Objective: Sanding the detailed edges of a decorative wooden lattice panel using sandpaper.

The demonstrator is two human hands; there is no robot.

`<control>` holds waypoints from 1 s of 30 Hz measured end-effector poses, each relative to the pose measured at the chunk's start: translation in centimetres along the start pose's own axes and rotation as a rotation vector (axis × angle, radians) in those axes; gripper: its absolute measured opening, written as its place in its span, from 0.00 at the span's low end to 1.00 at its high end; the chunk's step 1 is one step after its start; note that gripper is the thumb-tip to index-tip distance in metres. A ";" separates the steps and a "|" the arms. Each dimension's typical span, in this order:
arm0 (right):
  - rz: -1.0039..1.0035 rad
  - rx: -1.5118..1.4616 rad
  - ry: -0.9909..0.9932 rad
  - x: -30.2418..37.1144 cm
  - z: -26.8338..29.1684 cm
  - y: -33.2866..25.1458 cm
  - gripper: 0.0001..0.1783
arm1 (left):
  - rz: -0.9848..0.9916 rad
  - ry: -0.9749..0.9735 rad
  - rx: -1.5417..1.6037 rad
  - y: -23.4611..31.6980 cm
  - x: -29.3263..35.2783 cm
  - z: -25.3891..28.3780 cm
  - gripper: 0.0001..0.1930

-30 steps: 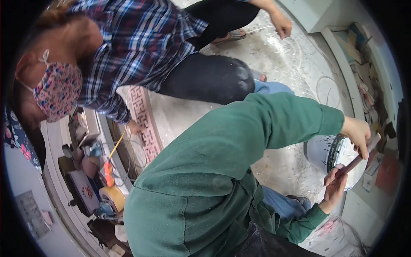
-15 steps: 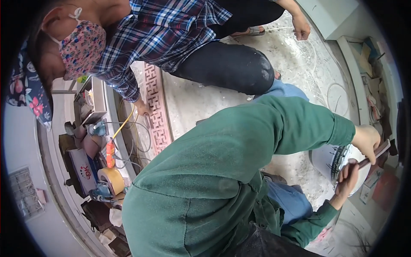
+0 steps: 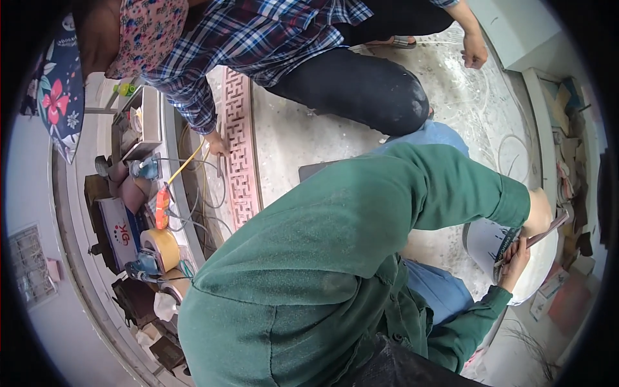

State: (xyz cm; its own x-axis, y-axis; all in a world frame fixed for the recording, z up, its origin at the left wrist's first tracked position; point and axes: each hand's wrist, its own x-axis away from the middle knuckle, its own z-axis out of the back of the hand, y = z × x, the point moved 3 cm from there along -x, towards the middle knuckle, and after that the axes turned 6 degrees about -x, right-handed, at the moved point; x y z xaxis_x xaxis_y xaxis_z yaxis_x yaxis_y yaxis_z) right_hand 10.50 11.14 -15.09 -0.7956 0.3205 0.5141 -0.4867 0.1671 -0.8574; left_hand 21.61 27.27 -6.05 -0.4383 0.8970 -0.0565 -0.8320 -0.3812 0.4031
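- Closer together than half a second ago: the left hand point(image 3: 538, 211) has slid along the strip point(image 3: 549, 229) toward the right hand point(image 3: 516, 260), baring more of the strip's outer end. The co-worker point(image 3: 277, 32) now sits nearer the top of the view, and a dark corner of something shows more at the green sleeve's upper edge.
- Floor point(image 3: 445, 84): pale, scuffed and dusty, between the ledge on one side and the shelf point(image 3: 532, 103) along its right edge.
- Co-worker: plaid shirt, dark trousers, low on the floor; one hand rests at the edge of the panel, the other hangs near the floor's right edge.
- Ledge point(image 3: 169, 132): runs down the left side.
- Panel point(image 3: 238, 148): pink, cut in a fret pattern, just beside the ledge.
- Bucket point(image 3: 480, 250): white with a dark band, near the floor's right edge, partly behind both hands.
- Box point(image 3: 118, 232): white and purple, behind the tape roll point(image 3: 166, 250) near the ledge's lower end.
- Sander point(image 3: 144, 169): blue, higher along the ledge.
- Right hand: fingers closed round the strip's inner end.
- Left hand: against the strip; its fingertips are hidden, so I cannot tell how firmly it grips.
- Strip: thin, reddish brown, tilted, in front of the bucket.
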 end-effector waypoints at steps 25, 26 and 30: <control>-0.052 0.066 0.166 -0.9 -0.4 -0.4 0.15 | 1.236 0.538 0.397 0.0 52.1 -8.7 0.16; -0.045 0.073 0.182 -0.9 0.0 -0.6 0.15 | 1.475 0.479 0.535 0.2 55.1 -12.3 0.17; -0.041 0.071 0.179 -1.0 -0.8 -0.3 0.15 | 2.005 0.203 0.434 0.8 67.6 -23.3 0.29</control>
State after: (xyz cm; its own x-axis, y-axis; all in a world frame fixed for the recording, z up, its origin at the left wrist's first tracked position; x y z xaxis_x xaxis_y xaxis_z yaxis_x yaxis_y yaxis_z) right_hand 11.72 11.52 -15.40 -0.7012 0.4763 0.5305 -0.5464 0.1190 -0.8290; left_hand -16.61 82.41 -30.79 -0.4879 -0.6550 0.5770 0.8541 -0.4947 0.1607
